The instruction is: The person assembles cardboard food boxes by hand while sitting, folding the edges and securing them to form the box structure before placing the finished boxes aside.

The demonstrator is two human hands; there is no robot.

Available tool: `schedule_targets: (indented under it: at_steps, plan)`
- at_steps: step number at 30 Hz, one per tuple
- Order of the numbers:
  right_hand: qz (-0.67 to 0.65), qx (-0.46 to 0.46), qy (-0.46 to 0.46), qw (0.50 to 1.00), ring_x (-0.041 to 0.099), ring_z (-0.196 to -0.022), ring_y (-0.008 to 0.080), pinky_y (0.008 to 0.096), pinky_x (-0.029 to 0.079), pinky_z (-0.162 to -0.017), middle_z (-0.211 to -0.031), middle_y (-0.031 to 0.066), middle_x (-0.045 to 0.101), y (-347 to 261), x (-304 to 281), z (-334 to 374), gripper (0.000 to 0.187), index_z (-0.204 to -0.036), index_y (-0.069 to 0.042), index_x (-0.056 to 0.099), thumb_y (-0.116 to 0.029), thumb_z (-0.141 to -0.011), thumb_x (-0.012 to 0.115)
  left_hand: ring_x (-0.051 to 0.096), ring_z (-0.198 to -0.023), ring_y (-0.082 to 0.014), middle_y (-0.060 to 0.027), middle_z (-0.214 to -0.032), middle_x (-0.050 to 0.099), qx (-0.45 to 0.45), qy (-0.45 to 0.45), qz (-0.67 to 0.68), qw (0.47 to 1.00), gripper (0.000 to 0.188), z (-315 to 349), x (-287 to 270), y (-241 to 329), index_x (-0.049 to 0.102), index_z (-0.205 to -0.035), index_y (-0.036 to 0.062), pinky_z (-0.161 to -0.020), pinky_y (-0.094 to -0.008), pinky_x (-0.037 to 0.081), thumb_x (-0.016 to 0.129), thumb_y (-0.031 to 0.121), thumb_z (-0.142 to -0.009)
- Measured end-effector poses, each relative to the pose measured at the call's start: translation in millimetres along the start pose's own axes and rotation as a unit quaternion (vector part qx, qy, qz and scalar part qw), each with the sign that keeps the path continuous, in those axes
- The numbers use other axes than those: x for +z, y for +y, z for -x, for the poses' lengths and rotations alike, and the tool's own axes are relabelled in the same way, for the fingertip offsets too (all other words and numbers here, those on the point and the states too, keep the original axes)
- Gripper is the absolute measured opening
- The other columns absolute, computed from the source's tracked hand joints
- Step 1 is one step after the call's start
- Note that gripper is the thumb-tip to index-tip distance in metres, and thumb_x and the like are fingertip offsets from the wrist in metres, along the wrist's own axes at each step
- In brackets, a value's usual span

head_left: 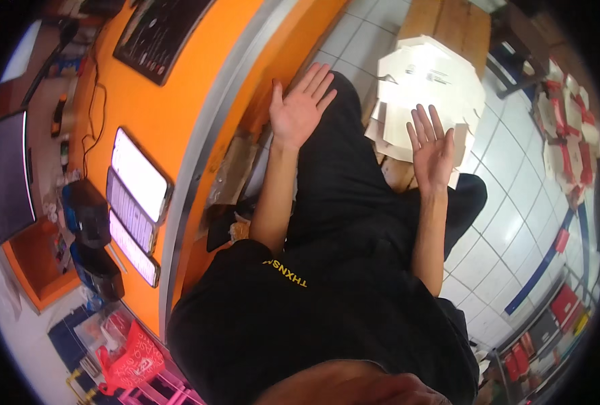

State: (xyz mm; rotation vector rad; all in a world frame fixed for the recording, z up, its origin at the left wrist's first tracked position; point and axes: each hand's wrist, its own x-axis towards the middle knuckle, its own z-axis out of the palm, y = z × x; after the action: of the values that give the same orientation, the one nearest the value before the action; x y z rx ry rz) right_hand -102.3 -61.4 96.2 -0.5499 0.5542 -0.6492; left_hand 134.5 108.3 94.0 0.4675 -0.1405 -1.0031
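Both hands [367, 118] open, empty, above flat cardboard [428, 81]

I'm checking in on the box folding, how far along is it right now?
Done: nothing folded shows. A stack of flat white box blanks lies on the wooden surface. In hand: nothing; the left hand and right hand are open, palms up, empty, the right over the stack. Left: apparently the whole stack.

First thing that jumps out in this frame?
Two open, empty hands held palm-up at centre: the left hand over the lap, the right hand in front of a stack of flat white cardboard boxes. Next, the bright orange counter on the left, with three lit phones lying on it.
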Motion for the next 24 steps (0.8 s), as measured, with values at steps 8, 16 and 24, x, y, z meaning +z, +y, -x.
schedule_targets:
  at_steps: [8, 16, 24]
  plan:
    - [-0.216, -0.024, -0.015, 0.976, 0.029, -0.151, 0.0373, 0.0494, 0.027, -0.125, -0.161, 0.0277, 0.029, -16.3, -26.2, 20.0, 0.072, -0.156, 0.005, 0.025, -0.050, -0.110, 0.026, 0.067, -0.101, -0.0217, -0.0172, -0.120, 0.067, -0.106, 0.129, -0.537, 0.827, 0.050, -53.9, 7.7, -86.3, 0.060, -0.131, -0.0058, -0.086, -0.0331, 0.057, 0.048, 0.036, -0.106]
    - [-0.142, -0.020, 0.013, 0.990, 0.035, -0.148, 0.0365, 0.0513, 0.033, -0.122, -0.158, 0.0223, 0.038, -12.8, -18.2, 25.6, 0.066, -0.150, 0.007, 0.035, -0.045, -0.111, 0.029, 0.070, -0.087, -0.0222, -0.0166, -0.096, 0.073, -0.075, 0.106, -0.705, 0.697, 0.042, -70.7, -15.8, -140.6, 0.067, -0.110, -0.0067, -0.078, -0.0348, 0.054, 0.067, 0.032, -0.093]
    - [0.274, -0.244, 0.309, 0.877, 0.066, -0.077, 0.0143, 0.0336, 0.054, -0.094, -0.090, 0.0128, 0.070, -53.7, -68.6, 63.1, 0.040, -0.139, 0.008, 0.054, -0.016, -0.107, 0.052, 0.065, -0.107, -0.0239, -0.0149, -0.119, 0.063, -0.138, 0.157, -0.448, 0.869, 0.042, -67.0, -30.2, -143.1, 0.053, -0.130, -0.0016, -0.088, -0.0383, 0.055, 0.053, 0.027, -0.100]
